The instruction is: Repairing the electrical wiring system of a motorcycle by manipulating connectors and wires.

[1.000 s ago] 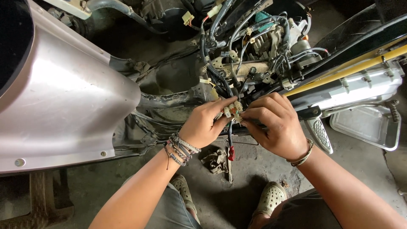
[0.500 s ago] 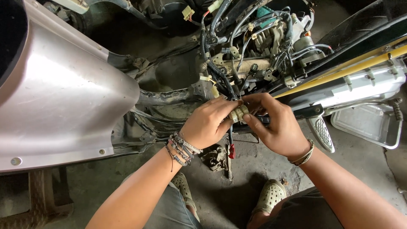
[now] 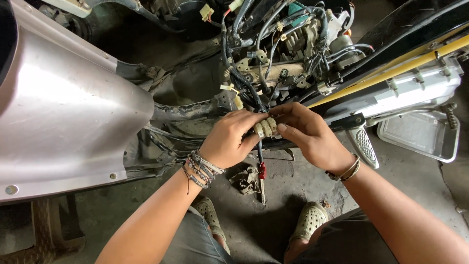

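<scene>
Looking down at a stripped scooter frame, we've got both hands on a cluster of small cream-coloured connector blocks [image 3: 265,127] hanging off the wiring. Our left hand [image 3: 229,139] is curled around the blocks from the left, fingers bent over the top and thumb tucked underneath, so it's closed on them. Our right hand [image 3: 308,134] comes in from the other side with thumb and fingertips pinching the right end of the same cluster, also gripping it. The two hands are practically touching over the blocks.

The blocks sit just below the tangled wiring harness [image 3: 273,54] in the middle of the frame, and a dark lead drops down from them to a little red terminal [image 3: 262,170] dangling between our wrists. Beaded bracelets [image 3: 201,168] on the left wrist, a couple of bangles [image 3: 348,171] on the right.

Off to the left is the big silver body panel [image 3: 68,117], to the right a yellow strip [image 3: 391,73] running along the black side cover, with a ribbed footpeg [image 3: 365,146] and a grey metal tray [image 3: 420,134] on the concrete floor [image 3: 293,188] near it. A grimy small part [image 3: 245,178] lies on the floor below our hands, and our pale clog shoes [image 3: 309,220] show at the bottom.
</scene>
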